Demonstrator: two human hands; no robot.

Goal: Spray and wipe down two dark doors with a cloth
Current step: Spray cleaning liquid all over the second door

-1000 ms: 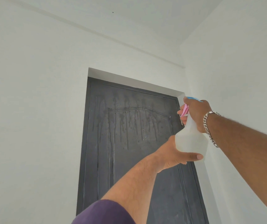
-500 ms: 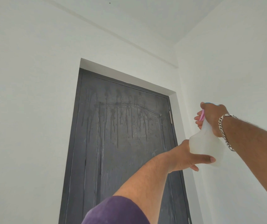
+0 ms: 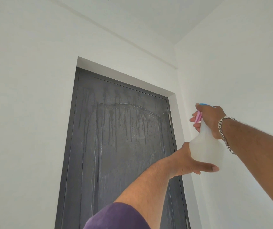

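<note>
A dark grey panelled door (image 3: 119,146) fills the middle of the head view, its upper half streaked with wet drips running down. A translucent white spray bottle (image 3: 205,146) with a pink trigger and blue top is held up to the right of the door. My right hand (image 3: 210,119) grips its neck with fingers on the trigger. My left hand (image 3: 190,161) cups the bottle's base from below, thumb under it. No cloth is in view.
White walls (image 3: 25,113) surround the door, with a side wall (image 3: 248,71) close on the right meeting it at a corner. A silver hinge (image 3: 169,118) shows on the door's right edge. The white ceiling is above.
Both hands and the bottle have shifted right, off the door and in front of the right-hand wall. The view has panned slightly, and the grips are unchanged.
</note>
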